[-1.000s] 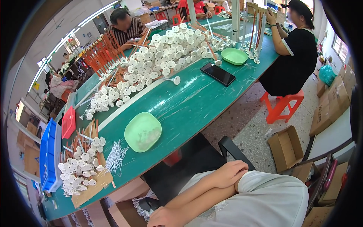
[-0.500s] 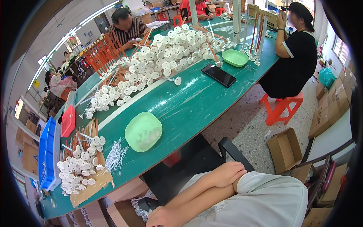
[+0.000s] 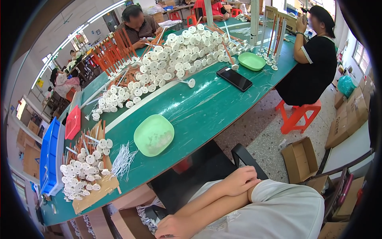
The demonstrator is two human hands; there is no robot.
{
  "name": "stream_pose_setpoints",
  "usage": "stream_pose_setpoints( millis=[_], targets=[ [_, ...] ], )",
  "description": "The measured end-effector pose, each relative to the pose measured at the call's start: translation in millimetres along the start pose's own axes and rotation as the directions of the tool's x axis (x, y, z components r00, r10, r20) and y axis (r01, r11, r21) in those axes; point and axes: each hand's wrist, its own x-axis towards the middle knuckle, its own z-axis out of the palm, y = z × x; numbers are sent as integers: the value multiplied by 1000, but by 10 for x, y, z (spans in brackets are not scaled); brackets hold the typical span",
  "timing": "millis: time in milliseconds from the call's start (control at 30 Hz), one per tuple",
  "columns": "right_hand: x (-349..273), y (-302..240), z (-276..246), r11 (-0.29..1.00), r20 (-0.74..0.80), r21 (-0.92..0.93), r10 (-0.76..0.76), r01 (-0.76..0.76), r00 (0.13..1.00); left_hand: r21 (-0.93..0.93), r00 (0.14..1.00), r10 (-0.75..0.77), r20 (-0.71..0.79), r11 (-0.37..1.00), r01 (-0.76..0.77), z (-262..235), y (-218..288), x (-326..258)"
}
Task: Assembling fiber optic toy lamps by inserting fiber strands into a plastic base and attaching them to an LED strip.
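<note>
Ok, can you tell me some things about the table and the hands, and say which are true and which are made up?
1. Both hands rest on the person's lap, holding nothing. True: the left hand and right hand lie empty on the light trousers.
2. The nearest plate is red. False: the plate is pale green.
3. A dark phone lies flat on the green table. True.
4. The stool is blue. False: the stool is orange-red.
5. White round caps are heaped on the table. True.
</note>
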Motion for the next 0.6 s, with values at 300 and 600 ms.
stream_pose_setpoints(
  millis=[300,600],
  targets=[
    [-21,36,10,999,8,38,12,-13,1000,104,976,-114,184,990,96,-57,-32,20],
    [6,39,23,1000,57,29,-14,12,998,-219,983,90,-158,968,-124,41,-33,-62]
  ],
)
